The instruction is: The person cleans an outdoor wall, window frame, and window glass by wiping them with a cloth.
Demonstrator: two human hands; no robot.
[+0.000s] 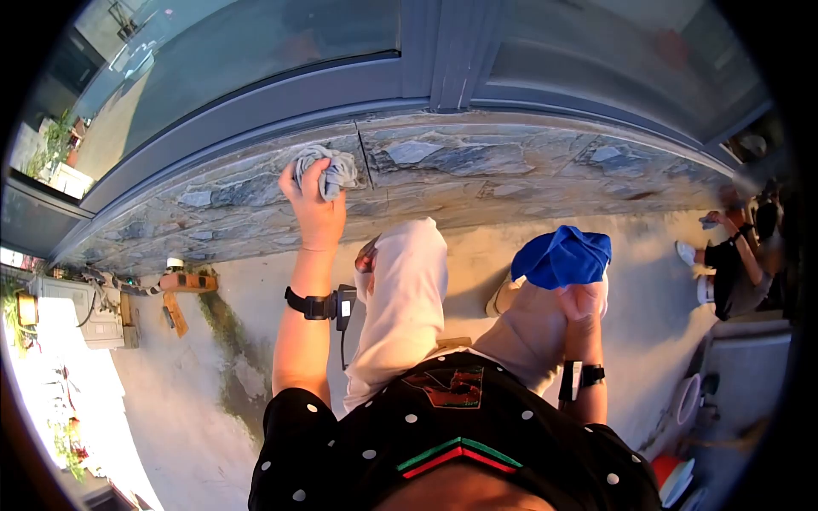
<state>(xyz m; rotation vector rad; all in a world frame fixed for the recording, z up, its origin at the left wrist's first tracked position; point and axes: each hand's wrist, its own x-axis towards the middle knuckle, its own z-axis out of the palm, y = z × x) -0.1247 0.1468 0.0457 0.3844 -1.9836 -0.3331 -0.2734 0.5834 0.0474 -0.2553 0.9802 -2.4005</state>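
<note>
My left hand (317,204) is closed around a crumpled grey cloth (339,175). It presses the cloth against the stone-patterned wall strip (477,162) beneath the window frame, just left of a dark vertical joint. On the right, my right hand (583,300) has its fingers wrapped round the lower end of a bright blue cloth (562,257), which bunches above it near my right knee. That cloth hides part of the fingers. Both wrists carry black straps with small devices.
A grey window frame (452,68) with large panes runs above the stone strip. Over at the right, another person (748,268) works low by the wall. A brick with a white-topped item (183,279) and a white cabinet (83,308) stand at left. Basins (673,481) sit at lower right.
</note>
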